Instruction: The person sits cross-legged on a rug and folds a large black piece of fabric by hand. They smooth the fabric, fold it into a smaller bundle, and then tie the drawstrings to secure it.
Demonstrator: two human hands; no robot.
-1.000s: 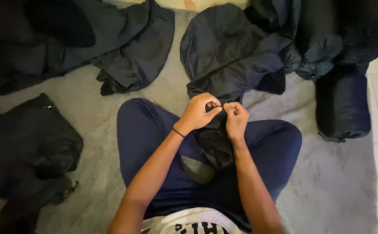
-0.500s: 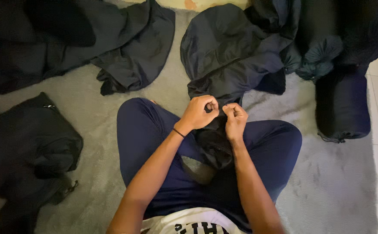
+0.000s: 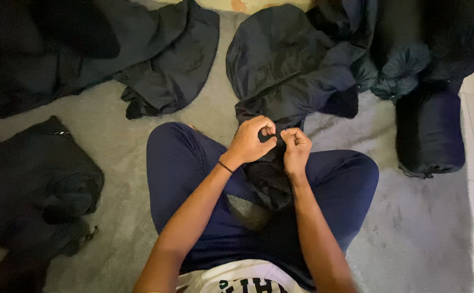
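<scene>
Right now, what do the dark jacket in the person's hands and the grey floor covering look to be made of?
The dark jacket looks like thin synthetic cloth, perhaps nylon: it has a faint sheen and crumples in soft puffy folds. Both the left hand and right hand pinch its edge. The grey rug looks like short plush pile, matt and fuzzy, with brush marks showing; the exact fibre cannot be told.

Left hand and right hand pinch a dark garment over crossed legs.
</scene>
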